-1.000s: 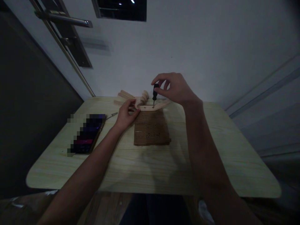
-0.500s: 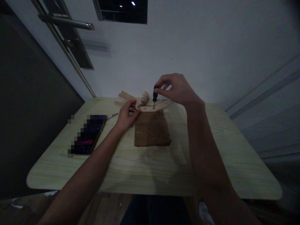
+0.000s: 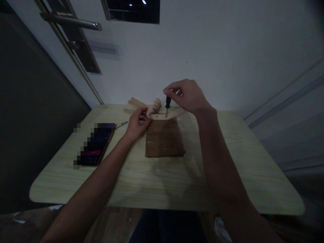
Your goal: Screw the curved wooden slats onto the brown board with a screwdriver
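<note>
My right hand (image 3: pixel 187 94) pinches the top of a small black-handled screwdriver (image 3: pixel 168 102). The screwdriver stands nearly upright, its metal tip meeting a hole in a pale wooden piece with curved and angled arms (image 3: pixel 162 117). On the piece's left side, my left hand (image 3: pixel 136 125) grips it, thumb along the front edge and fingers curled behind. A twisted wooden part (image 3: pixel 156 105) rises from its middle. Beneath it lies a brown wooden block (image 3: pixel 164 140) with rows of small dark marks. Whether a screw sits under the tip is too small to tell.
Left of my forearm, a phone (image 3: pixel 97 145) with a partly blurred-out screen lies on the light wooden table (image 3: pixel 141 189). A thin metal object, perhaps a screw or bit (image 3: pixel 122 125), lies near it. A white door with a metal handle (image 3: pixel 76 23) stands behind the table.
My right hand has shifted slightly left and its fingers have changed position at the top of the screwdriver handle. My left hand and the wooden piece stay put.
</note>
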Available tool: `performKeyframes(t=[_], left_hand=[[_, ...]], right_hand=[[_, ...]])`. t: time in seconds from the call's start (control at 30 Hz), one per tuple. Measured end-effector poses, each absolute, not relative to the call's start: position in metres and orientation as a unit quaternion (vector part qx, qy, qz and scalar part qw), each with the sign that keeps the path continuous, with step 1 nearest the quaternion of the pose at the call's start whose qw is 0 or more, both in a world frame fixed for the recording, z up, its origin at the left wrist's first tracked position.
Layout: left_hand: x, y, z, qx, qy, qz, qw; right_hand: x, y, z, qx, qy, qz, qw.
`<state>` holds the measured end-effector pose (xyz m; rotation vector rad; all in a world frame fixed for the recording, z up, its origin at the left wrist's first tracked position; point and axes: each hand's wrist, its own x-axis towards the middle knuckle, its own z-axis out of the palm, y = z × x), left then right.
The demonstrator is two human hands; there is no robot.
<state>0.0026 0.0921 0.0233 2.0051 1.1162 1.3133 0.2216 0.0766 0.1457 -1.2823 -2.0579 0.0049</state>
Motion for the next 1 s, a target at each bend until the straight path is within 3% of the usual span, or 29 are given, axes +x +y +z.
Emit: performKeyframes(t=[1.0], left_hand=[[0.0007, 0.0939, 0.0205, 0.740, 0.404, 0.483, 0.237]], right_hand=[[0.2242, 0.0750, 0.1512, -0.486, -0.799, 0.012, 0.354]])
